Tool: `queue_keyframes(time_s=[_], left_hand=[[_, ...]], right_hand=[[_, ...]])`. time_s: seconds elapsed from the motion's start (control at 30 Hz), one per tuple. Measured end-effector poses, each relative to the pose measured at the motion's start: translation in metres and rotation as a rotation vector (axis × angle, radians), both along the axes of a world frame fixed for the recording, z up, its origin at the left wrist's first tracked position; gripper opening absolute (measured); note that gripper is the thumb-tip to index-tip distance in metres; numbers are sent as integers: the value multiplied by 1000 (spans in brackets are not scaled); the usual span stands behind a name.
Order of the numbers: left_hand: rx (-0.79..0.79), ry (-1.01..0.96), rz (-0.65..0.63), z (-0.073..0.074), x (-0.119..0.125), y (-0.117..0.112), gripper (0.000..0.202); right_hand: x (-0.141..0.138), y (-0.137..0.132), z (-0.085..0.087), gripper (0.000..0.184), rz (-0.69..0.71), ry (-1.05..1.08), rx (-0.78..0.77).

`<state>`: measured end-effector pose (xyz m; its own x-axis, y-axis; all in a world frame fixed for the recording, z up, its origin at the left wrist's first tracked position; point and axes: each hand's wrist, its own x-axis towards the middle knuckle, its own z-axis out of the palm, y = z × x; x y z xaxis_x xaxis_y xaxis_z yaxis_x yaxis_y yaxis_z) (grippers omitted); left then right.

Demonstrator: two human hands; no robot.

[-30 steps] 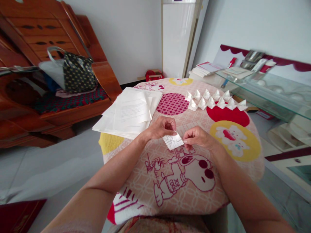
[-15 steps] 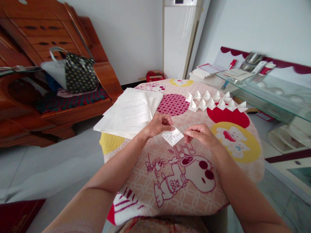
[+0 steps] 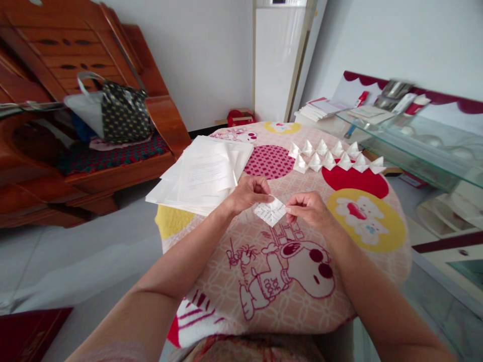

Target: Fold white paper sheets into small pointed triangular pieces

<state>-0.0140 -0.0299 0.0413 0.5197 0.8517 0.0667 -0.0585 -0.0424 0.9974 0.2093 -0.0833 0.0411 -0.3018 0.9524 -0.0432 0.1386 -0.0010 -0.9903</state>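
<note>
A small folded piece of white paper (image 3: 270, 211) with faint writing is held just above the table's pink cartoon cloth (image 3: 287, 281). My left hand (image 3: 247, 193) pinches its left corner with thumb and fingers closed. My right hand (image 3: 307, 208) pinches its right corner the same way. The paper sits like a diamond between the two hands. Beyond the hands, several finished folded white paper shapes (image 3: 335, 157) lie in two rows on the cloth.
A stack of white sheets (image 3: 204, 173) lies at the table's far left edge. A wooden bench (image 3: 94, 151) with a patterned bag (image 3: 118, 113) stands left. A glass shelf (image 3: 415, 138) with books and tins is at the right.
The paper has been turned from a flat rectangle into a diamond pose, and both hands have shifted slightly up and closer together on its corners.
</note>
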Motion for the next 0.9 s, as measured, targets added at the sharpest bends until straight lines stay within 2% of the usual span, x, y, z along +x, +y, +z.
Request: queue_keyframes(time_s=[0.17,0.27,0.37,0.5,0.7,0.83,0.9], left_hand=[[-17,-15,32,1,0,-1,31],[2,-3,28,-2,3,-2,32],[39,25,19,-5,10,-4,34],[54,38,-10,-5,14,-6,37],[51,-4,-115,-1,7,-6,37],[55,-108,-102,-3,8,-9,44],[75,-136,-82,-5,11,-11,40]], right_hand=[[2,1,3,21,42,8,-12],[1,4,-1,26,104,41,-17],[-3,5,-7,26,115,-11,36],[-6,4,-11,33,38,-90,76],[6,6,-10,28,-170,-18,131],[14,10,-15,26,-261,16,166],[15,11,-18,25,-278,38,169]])
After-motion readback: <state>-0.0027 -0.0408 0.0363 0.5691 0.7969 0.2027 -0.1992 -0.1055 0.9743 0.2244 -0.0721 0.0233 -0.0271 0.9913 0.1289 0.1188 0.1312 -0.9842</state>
